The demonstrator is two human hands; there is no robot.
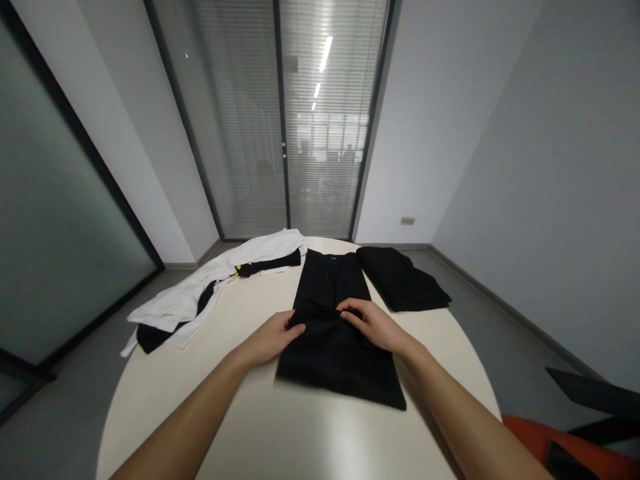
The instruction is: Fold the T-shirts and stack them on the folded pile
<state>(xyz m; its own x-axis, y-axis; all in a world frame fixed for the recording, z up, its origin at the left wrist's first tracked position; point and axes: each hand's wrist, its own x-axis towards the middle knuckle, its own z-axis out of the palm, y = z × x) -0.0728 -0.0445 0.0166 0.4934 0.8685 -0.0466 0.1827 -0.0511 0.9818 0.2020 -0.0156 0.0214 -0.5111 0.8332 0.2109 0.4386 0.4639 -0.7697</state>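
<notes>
A pair of black trousers (333, 293) lies lengthwise down the middle of a round cream table (280, 433), waistband at the far end. My left hand (273, 337) grips the trousers' left edge at mid-length, fingers curled on the cloth. On the middle of the trousers rests my right hand (373, 323), its fingers pinching a raised crease of fabric. The near part of the trousers lies flat toward me.
A folded black garment (403, 280) sits at the far right of the table. A heap of white and black clothes (210, 290) spreads across the far left and hangs over the edge. An orange chair (565, 443) stands at the lower right. Glass doors with blinds (287, 120) are behind.
</notes>
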